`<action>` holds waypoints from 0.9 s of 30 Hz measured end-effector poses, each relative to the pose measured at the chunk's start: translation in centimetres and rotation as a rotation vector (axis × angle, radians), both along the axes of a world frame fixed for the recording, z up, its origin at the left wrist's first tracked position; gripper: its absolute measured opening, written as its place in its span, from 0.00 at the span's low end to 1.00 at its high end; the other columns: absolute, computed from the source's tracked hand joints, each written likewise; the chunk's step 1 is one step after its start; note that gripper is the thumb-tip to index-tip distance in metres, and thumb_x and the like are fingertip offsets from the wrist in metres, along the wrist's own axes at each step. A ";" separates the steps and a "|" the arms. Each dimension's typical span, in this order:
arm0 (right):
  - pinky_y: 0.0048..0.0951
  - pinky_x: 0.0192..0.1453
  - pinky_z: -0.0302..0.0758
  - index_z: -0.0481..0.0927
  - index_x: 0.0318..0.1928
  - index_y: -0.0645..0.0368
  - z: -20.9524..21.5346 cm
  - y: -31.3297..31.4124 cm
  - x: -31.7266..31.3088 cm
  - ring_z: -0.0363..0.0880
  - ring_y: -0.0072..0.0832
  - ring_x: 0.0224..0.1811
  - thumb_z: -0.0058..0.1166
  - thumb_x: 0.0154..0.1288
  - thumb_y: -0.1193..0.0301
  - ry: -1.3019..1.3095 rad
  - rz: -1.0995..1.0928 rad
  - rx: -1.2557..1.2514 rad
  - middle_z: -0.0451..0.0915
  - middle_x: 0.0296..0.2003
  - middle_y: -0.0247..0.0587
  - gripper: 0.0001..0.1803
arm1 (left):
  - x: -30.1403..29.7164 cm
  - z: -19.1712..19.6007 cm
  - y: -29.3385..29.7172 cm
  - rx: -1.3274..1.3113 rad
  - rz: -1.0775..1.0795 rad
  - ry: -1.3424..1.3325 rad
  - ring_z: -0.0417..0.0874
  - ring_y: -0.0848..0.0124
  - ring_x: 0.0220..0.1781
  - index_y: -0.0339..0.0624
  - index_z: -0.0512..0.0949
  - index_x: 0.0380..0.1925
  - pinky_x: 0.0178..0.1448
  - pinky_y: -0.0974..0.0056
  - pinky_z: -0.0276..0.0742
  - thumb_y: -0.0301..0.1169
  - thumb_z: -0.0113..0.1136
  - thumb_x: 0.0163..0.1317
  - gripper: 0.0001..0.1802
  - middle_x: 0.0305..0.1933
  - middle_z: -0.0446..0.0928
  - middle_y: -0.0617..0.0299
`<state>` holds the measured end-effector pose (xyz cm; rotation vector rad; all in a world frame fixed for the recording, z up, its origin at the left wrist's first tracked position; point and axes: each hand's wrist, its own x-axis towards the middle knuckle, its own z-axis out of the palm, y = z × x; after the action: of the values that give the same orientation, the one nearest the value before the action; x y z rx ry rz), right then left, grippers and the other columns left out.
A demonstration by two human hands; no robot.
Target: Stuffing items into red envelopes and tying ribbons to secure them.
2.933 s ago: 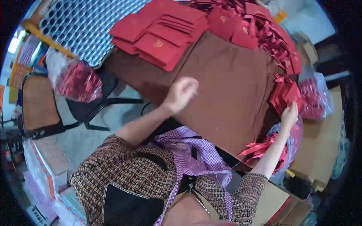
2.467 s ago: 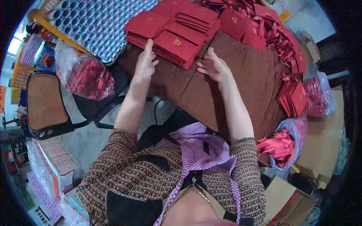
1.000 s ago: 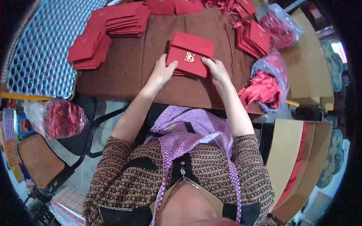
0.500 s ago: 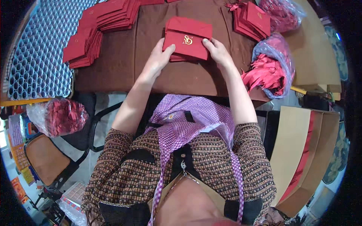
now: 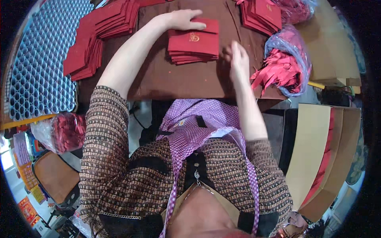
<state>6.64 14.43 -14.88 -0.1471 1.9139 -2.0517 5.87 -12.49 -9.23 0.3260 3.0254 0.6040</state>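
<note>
A stack of red envelopes [image 5: 194,47], the top one bearing a gold emblem, lies in the middle of the brown-covered table [image 5: 170,81]. My left hand [image 5: 184,20] reaches across to the stack's far left corner. Its fingers are stretched and apart, and the lowest one lies along the top envelope's flap. Just off the stack's right side is my right hand [image 5: 239,59], raised with fingers apart and somewhat blurred. I see nothing in it.
Fanned piles of red envelopes [image 5: 85,55] stand at the left, with another pile [image 5: 262,16] far right. Red ribbons [image 5: 279,73] spill from a plastic bag [image 5: 303,59]. A honeycomb-patterned panel [image 5: 39,59] borders the left. An open cardboard box [image 5: 311,146] stands below right.
Both hands have let go of the top envelope's sides. My left hand has moved up to the far edge, and my right hand has drawn away to the right and nearer me.
</note>
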 end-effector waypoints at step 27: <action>0.27 0.37 0.74 0.81 0.39 0.64 1.5 -12.9 -12.8 0.76 0.23 0.31 0.52 0.58 0.71 -0.024 0.751 0.339 0.79 0.29 0.38 0.11 | 12.0 0.3 3.7 0.897 0.879 -0.369 0.82 0.62 0.23 0.26 0.69 0.48 0.21 0.64 0.78 0.58 0.40 0.66 0.38 0.32 0.77 0.45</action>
<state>-6.12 1.49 -13.36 -0.6409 1.7796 -1.2219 17.83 -8.78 -8.93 -1.0302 2.2168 1.7781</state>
